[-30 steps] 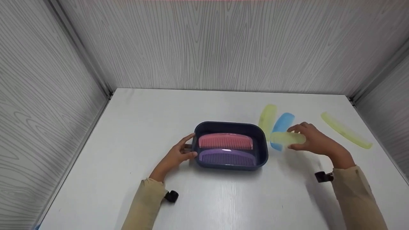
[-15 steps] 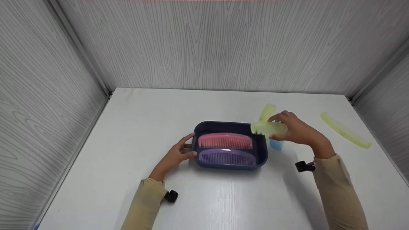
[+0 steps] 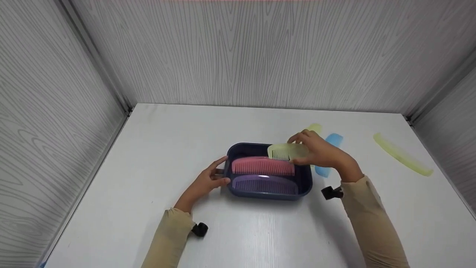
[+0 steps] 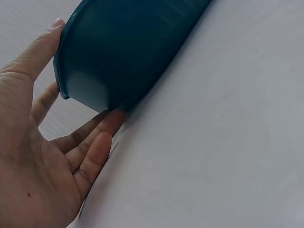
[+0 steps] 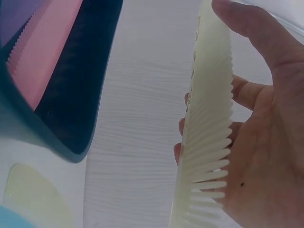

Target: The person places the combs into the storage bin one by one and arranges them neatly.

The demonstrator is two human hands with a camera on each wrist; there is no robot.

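Note:
A dark blue plastic tub [image 3: 306, 182] stands mid-table with a pink comb [image 3: 263, 166] and a purple comb [image 3: 264, 184] lying side by side in it. My left hand [image 3: 204, 183] grips the tub's left end; in the left wrist view the thumb is on the rim and other fingers are low against the wall. My right hand [image 3: 316, 150] pinches a pale yellow-green comb [image 3: 286, 150] between thumb and fingers. That comb is over the tub's back right part, overlapping the pink comb's edge in the head view. Its teeth show in the right wrist view.
Right of the tub lie a blue comb [image 3: 322, 171] and a yellow-green comb [image 3: 314, 128], both partly hidden behind the right hand. Another yellow-green comb [image 3: 403, 155] lies toward the table's right edge. Grey wood-grain panels [image 3: 238, 56] enclose the table at the back and sides.
My right hand has carried the held yellow-green comb leftward, from above the blue comb to over the tub. The left hand and the tub have stayed in place.

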